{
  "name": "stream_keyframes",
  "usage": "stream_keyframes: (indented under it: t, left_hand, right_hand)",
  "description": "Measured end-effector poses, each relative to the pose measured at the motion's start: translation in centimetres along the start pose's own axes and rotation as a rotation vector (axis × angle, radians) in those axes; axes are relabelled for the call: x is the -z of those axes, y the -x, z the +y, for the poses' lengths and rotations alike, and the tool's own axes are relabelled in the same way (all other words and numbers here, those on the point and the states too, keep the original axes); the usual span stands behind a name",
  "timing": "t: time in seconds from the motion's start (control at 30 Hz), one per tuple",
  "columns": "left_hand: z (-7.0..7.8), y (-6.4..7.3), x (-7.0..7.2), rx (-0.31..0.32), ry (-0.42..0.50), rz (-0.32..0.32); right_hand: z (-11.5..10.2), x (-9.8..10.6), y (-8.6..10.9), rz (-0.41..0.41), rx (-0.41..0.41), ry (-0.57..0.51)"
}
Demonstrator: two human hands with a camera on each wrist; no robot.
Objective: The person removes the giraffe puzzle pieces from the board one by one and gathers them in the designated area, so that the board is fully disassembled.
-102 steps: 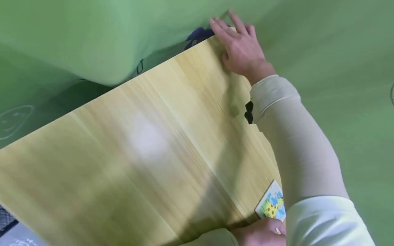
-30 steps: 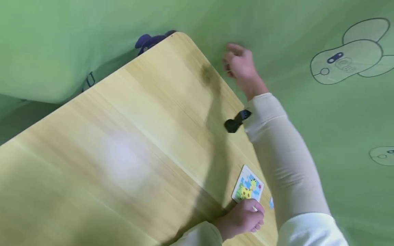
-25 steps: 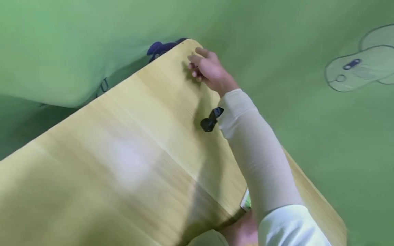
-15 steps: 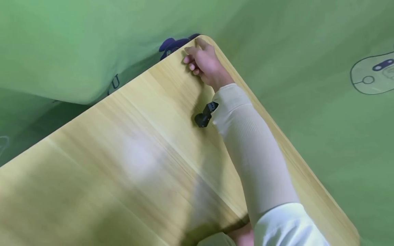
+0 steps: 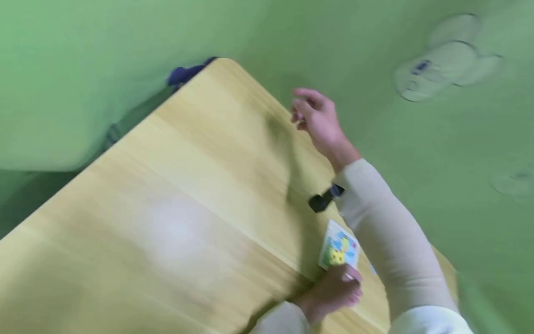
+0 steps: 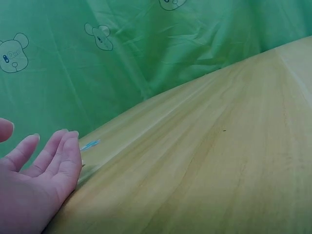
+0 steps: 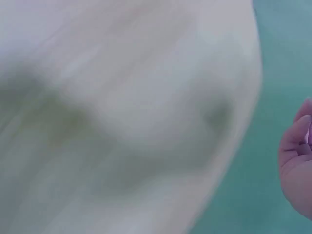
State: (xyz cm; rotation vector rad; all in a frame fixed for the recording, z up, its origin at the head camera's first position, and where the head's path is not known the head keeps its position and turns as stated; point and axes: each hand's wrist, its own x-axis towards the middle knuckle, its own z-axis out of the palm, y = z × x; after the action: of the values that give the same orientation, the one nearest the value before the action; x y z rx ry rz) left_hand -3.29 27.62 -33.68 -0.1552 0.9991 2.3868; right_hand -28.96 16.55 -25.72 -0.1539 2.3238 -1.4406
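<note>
Beside the giraffe jigsaw puzzle (image 5: 340, 246), my left hand (image 5: 335, 290) rests on its side on the wooden table, fingers loosely bent and covering the puzzle's near corner. The left wrist view shows this hand (image 6: 41, 183) with its palm turned up and nothing in the palm. My right hand (image 5: 319, 118) hovers by the table's right edge, its fingers loosely curled and no object visible in them. At the border of the right wrist view, only part of that right hand (image 7: 297, 161) appears. A small blue piece (image 6: 90, 145) lies beyond the left fingertips.
The wooden table (image 5: 200, 153) has a rounded far corner. Green cloth (image 5: 367, 41) with printed animal faces hangs behind and to the right. A black wrist camera (image 5: 325, 198) sticks out from the right sleeve.
From the table's far corner, my right hand has drawn back and right to the side edge. The puzzle and left hand, hidden behind the right arm half a second ago, show again.
</note>
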Motion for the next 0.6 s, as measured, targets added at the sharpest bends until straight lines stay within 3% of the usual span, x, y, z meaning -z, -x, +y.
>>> stream_keyframes:
  t: [0.1, 0.17, 0.23, 0.3, 0.37, 0.43, 0.6]
  left_hand:
    - [0.7, 0.0, 2.5, 0.018, 0.03, 0.011]
    - [1.1, 0.3, 4.5, 0.029, 0.042, -0.001]
    - [1.6, 0.5, 6.4, 0.026, 0.006, -0.015]
    - [2.2, 0.6, 8.0, 0.024, -0.019, -0.028]
    - [3.1, 0.6, 9.4, 0.01, -0.043, -0.045]
    - [4.2, 0.3, 10.8, -0.016, -0.049, -0.039]
    - [6.7, 0.0, 13.6, -0.031, -0.043, -0.033]
  right_hand:
    - [3.7, 5.4, 4.1, 0.065, 0.049, 0.178]
    - [7.2, 8.7, 7.1, 0.116, 0.028, 0.352]
    - [11.0, 10.9, 9.8, 0.144, -0.017, 0.521]
    - [14.0, 11.7, 11.5, 0.163, -0.035, 0.643]
    - [15.8, 11.0, 12.2, 0.172, -0.013, 0.697]
    - [16.2, 9.3, 11.2, 0.145, 0.066, 0.715]
    - [14.3, 3.9, 7.4, -0.005, 0.343, 0.817]
